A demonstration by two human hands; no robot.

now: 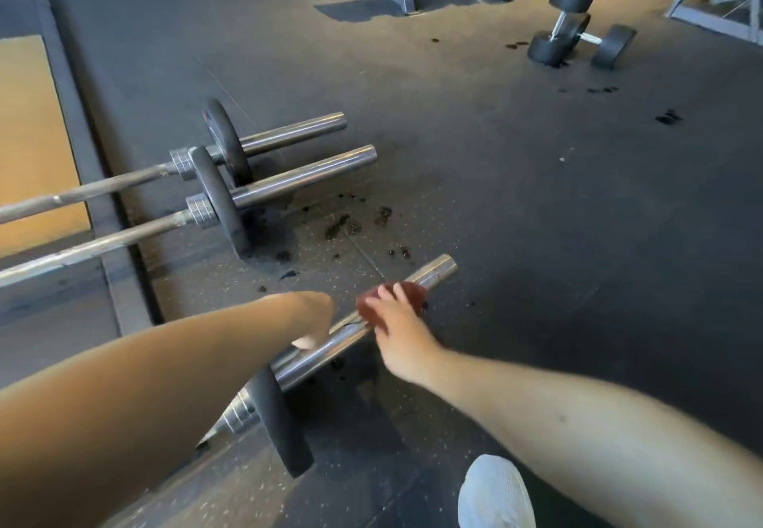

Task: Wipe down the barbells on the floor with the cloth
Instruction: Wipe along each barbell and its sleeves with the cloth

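**A:** Where's the cloth?

**B:** The cloth is folded over the near bar. The right hand has its fingers curled round it, clamping it to the chrome sleeve.

**A:** And the other hand?

**B:** The left hand is just beside it, toward the plate, with fingers curled down over the same sleeve. The hands are apart, with a short bare stretch between them.

**A:** Which way does the bar run?

**B:** It lies on the floor, passing under the left hand and then the right, away and rightward. Its free end sits just beyond the right hand. I'd judge that hand the nearer one for an outward stroke.

**A:** Count?

**B:** One cloth and three bars. The middle bar and far bar lie beyond the left hand, roughly parallel, with neither hand on them. Each bar shows one plate, three in all. Two dumbbells lie well beyond the right hand.
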